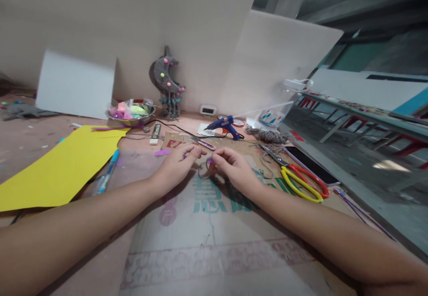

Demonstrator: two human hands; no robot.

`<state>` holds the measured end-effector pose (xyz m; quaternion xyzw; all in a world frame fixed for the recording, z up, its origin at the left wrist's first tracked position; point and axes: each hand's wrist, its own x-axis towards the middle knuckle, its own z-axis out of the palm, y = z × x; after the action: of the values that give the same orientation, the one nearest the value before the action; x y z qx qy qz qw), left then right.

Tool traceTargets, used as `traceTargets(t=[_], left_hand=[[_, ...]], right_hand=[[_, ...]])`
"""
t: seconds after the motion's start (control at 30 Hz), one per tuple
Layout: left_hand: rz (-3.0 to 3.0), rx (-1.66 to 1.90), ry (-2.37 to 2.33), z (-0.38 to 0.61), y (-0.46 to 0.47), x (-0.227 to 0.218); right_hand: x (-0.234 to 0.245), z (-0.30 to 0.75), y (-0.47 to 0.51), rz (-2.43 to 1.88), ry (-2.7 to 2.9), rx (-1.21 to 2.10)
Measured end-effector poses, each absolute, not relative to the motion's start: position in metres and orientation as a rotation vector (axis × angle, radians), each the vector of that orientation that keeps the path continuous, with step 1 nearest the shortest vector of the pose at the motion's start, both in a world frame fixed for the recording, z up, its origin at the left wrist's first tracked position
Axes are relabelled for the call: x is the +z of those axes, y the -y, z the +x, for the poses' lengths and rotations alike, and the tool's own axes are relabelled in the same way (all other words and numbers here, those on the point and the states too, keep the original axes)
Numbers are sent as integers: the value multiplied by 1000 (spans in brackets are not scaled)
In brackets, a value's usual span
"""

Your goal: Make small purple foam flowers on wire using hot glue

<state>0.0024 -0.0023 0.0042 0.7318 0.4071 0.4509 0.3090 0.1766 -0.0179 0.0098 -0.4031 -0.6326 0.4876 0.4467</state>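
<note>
Pink table (103, 269), scuffed. Left: smooth yellow paper (70, 166). Your left hand (177, 164) half-curled; can't tell its grip. Thin grey loop (200, 174) between hands; your right hand (232, 169) pinches a purple scrap (210, 160). Right: bow-handled scissors (283, 167).

Dark-screened phone (312, 165), red stools (353, 121), white board (76, 84) (up against the pale wall (207, 33)).
</note>
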Motion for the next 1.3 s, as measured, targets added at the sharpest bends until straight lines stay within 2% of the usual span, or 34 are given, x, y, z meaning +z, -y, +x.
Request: traceTargets(t=[0.33,0.83,1.3], left_hand=[[2102,1101,-1056,3,9,12],[1966,1171,-1036,2,3,5],[2022,1102,-1108,2,13,17]], right_hand=[[10,178,17,-1045,1614,1152],[8,178,16,-987,1609,1164],[11,177,18,-1044,1658,1119]])
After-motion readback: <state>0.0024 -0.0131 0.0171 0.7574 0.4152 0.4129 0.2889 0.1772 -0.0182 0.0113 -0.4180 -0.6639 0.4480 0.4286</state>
